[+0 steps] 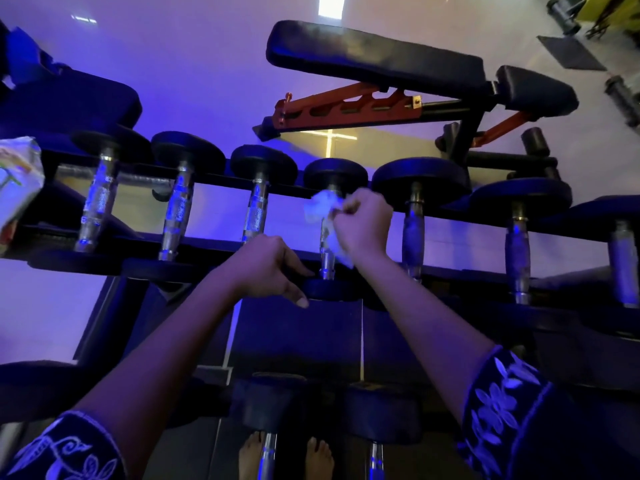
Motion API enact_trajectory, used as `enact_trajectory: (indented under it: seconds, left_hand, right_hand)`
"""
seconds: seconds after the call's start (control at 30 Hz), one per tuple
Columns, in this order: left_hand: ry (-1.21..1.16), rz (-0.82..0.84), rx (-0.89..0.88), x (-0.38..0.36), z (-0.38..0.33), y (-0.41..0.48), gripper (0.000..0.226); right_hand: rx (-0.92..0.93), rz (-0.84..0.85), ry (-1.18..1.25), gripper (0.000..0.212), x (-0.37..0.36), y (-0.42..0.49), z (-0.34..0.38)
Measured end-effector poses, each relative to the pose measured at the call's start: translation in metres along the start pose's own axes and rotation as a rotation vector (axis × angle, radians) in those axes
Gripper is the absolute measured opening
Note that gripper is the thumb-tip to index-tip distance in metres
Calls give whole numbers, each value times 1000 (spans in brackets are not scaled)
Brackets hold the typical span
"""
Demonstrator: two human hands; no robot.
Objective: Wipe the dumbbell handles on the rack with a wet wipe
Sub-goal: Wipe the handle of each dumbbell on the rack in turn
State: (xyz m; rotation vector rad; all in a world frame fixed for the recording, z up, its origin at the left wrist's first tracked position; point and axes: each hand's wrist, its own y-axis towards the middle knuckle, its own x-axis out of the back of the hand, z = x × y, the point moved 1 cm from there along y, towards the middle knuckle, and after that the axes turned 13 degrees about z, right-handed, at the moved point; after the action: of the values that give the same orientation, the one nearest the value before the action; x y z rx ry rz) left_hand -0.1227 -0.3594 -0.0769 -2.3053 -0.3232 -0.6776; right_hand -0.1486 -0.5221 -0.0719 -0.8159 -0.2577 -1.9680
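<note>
On the top row of the rack [204, 239], the fourth dumbbell [332, 289] from the left is being worked on: a crumpled white wet wipe [320, 207] is held against its handle [326, 261] by the right hand [363, 223], whose fingers are curled tightly round wipe and bar. The near head of the same dumbbell is gripped by the left hand [266, 268], fingers laid over its top and thumb spread below. A pack of wipes [17, 181] is seen at the far left edge, and a padded bench [374, 60] beyond the rack.
</note>
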Motion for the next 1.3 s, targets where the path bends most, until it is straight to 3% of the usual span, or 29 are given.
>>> enact_trajectory:
  seconds: [0.07, 0.3, 0.47, 0.7, 0.87, 0.93, 1.0, 1.07, 1.17, 1.3]
  left_hand:
    - [-15, 12, 13, 1, 0, 1, 52]
    - [-45, 23, 34, 3, 1, 5, 49]
    - [-6, -22, 21, -3, 1, 1, 51]
    - [178, -63, 74, -9, -5, 2, 52]
    - [178, -70, 73, -11, -4, 1, 54]
    - [172, -63, 70, -10, -5, 1, 55]
    - [162, -57, 68, -8, -4, 2, 56]
    - [166, -57, 66, -8, -2, 2, 57]
    - [181, -60, 56, -10, -2, 2, 58]
    - [182, -39, 57, -7, -3, 1, 59]
  right_hand:
    - [-8, -26, 53, 8, 0, 13, 7]
    - [72, 81, -148, 11, -3, -35, -12]
    - [15, -55, 34, 4, 7, 23, 7]
    - [52, 117, -154, 12, -3, -26, -17]
    - [-131, 53, 332, 8, -8, 20, -4]
    - [-300, 201, 535, 25, -10, 1, -15]
    - [-385, 434, 769, 25, -5, -14, -22]
    - [-446, 446, 947, 23, 1, -1, -21]
    - [-503, 360, 1101, 24, 3, 29, -5]
    - [-495, 399, 1029, 29, -14, 4, -15]
